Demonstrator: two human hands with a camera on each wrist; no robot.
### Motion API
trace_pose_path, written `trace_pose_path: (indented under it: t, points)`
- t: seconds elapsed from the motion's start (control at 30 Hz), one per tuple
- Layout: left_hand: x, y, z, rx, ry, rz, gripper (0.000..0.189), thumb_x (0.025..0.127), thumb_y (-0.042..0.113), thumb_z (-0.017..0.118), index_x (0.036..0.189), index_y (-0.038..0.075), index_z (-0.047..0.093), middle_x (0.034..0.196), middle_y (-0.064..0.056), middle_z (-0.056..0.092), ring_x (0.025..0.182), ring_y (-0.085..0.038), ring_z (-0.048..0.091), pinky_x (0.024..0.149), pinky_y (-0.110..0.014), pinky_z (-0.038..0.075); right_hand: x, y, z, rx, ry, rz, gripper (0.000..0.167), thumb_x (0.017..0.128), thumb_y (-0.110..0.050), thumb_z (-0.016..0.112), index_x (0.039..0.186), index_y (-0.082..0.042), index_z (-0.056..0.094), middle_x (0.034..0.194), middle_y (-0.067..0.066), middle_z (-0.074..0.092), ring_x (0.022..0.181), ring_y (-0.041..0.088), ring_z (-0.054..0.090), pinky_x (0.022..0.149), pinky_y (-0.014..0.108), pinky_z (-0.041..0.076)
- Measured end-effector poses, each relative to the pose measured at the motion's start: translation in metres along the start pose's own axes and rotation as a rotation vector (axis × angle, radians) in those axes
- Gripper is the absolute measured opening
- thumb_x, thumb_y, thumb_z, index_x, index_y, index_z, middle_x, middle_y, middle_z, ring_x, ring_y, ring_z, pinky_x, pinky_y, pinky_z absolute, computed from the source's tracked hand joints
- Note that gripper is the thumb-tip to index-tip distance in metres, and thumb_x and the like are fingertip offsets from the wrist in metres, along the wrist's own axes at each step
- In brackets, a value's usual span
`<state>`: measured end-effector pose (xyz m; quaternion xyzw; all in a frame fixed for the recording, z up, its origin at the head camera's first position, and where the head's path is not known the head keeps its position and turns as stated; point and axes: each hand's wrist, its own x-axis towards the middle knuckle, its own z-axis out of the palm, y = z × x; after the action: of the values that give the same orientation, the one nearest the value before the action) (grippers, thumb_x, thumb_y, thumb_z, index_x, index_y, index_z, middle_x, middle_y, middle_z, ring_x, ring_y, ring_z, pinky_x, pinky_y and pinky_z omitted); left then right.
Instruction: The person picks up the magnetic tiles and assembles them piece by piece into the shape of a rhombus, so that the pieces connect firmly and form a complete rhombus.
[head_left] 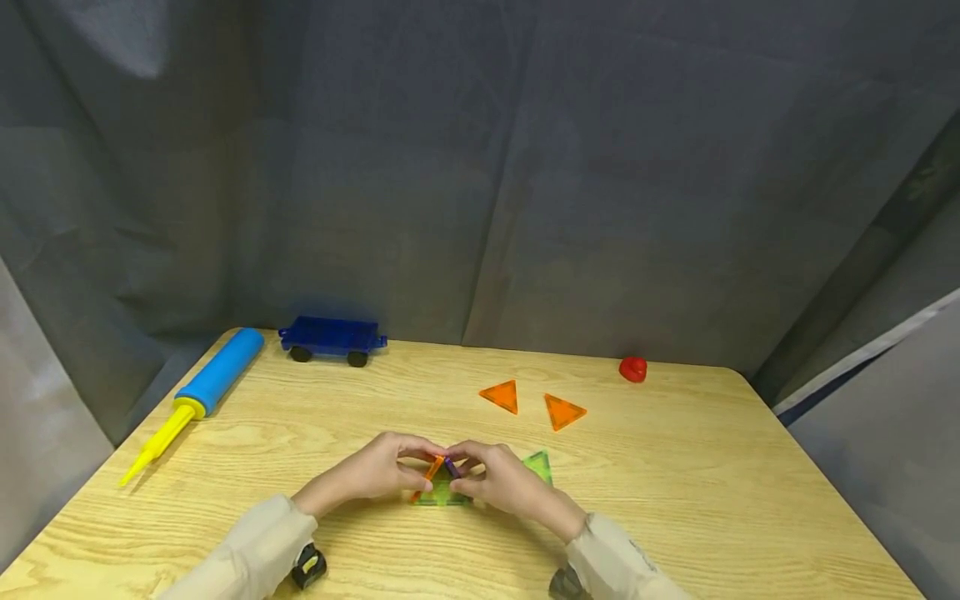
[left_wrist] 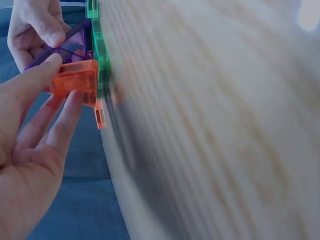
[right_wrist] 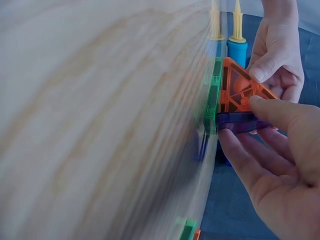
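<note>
Near the front middle of the table, my left hand (head_left: 384, 467) pinches an orange triangular magnetic tile (right_wrist: 231, 85) between thumb and fingers. Facing it, my right hand (head_left: 507, 482) grips a purple triangular magnetic tile (left_wrist: 76, 44) the same way. Both tiles stand on edge over a green magnetic tile (head_left: 442, 495) lying flat on the wood, and their top ends lean together in the head view. Their lower edges are right at the green tile in the wrist views. Partly behind my right hand lies a green triangular tile (head_left: 540, 467).
Two flat orange triangular tiles, a left one (head_left: 504, 396) and a right one (head_left: 562, 411), lie beyond the hands. At the back are a blue wheeled toy wagon (head_left: 330, 337) and a small red object (head_left: 633, 369). A blue and yellow hand pump (head_left: 217, 375) lies along the left edge.
</note>
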<state>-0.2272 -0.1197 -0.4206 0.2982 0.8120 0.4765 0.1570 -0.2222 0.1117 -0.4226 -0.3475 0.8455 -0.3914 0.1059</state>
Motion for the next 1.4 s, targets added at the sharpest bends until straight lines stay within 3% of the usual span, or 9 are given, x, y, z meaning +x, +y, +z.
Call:
trace_pose_path:
  t: [0.33, 0.63, 0.83, 1.1, 1.23, 1.4]
  points:
    - [-0.0002, -0.001, -0.0014, 0.021, -0.046, 0.072, 0.045, 0.086, 0.006, 0.069, 0.13, 0.008, 0.059, 0.132, -0.013, 0.057, 0.117, -0.03, 0.056, 0.097, -0.046, 0.045, -0.0016, -0.0022, -0.0021, -0.03, -0.005, 0.035, 0.05, 0.081, -0.006, 0.074, 0.127, 0.0, 0.056, 0.113, 0.012, 0.063, 0.094, 0.019, 0.064, 0.074, 0.015, 0.051]
    - [-0.0028, 0.0027, -0.0031, 0.073, -0.143, 0.108, 0.045, 0.095, 0.011, 0.057, 0.139, 0.011, 0.05, 0.139, -0.013, 0.048, 0.117, -0.032, 0.054, 0.095, -0.038, 0.048, -0.0029, -0.0003, -0.0028, -0.08, -0.001, 0.02, 0.045, 0.082, -0.011, 0.074, 0.122, 0.001, 0.059, 0.096, 0.006, 0.068, 0.082, 0.011, 0.062, 0.071, 0.017, 0.049]
    - [-0.0034, 0.0037, -0.0037, 0.068, -0.158, 0.096, 0.042, 0.095, 0.01, 0.055, 0.137, 0.009, 0.051, 0.137, -0.014, 0.048, 0.12, -0.034, 0.051, 0.097, -0.041, 0.046, -0.0034, -0.0003, -0.0029, -0.069, -0.006, -0.001, 0.039, 0.082, -0.009, 0.073, 0.117, 0.002, 0.061, 0.091, 0.006, 0.068, 0.078, 0.009, 0.061, 0.069, 0.017, 0.049]
    - [-0.0028, 0.0022, -0.0035, 0.018, -0.124, 0.077, 0.04, 0.093, 0.005, 0.057, 0.133, 0.006, 0.053, 0.138, -0.016, 0.049, 0.129, -0.037, 0.042, 0.102, -0.048, 0.04, -0.0035, -0.0026, -0.0035, -0.062, 0.012, 0.035, 0.036, 0.083, -0.01, 0.073, 0.117, -0.001, 0.063, 0.092, 0.004, 0.068, 0.082, 0.008, 0.062, 0.072, 0.018, 0.05]
    - [-0.0042, 0.0013, -0.0047, 0.048, -0.067, 0.053, 0.041, 0.091, 0.007, 0.062, 0.13, 0.003, 0.054, 0.135, -0.017, 0.051, 0.127, -0.036, 0.046, 0.102, -0.046, 0.041, -0.0041, -0.0026, -0.0036, -0.051, 0.029, 0.034, 0.035, 0.083, -0.009, 0.072, 0.116, 0.001, 0.063, 0.092, 0.006, 0.069, 0.082, 0.01, 0.063, 0.072, 0.018, 0.051]
    - [-0.0062, -0.0001, -0.0072, 0.109, 0.025, 0.029, 0.038, 0.087, 0.012, 0.069, 0.122, 0.004, 0.057, 0.128, -0.014, 0.056, 0.126, -0.037, 0.047, 0.103, -0.053, 0.037, -0.0058, -0.0025, -0.0043, -0.057, 0.045, 0.021, 0.034, 0.085, -0.009, 0.071, 0.115, 0.003, 0.062, 0.093, 0.008, 0.068, 0.081, 0.011, 0.063, 0.072, 0.018, 0.051]
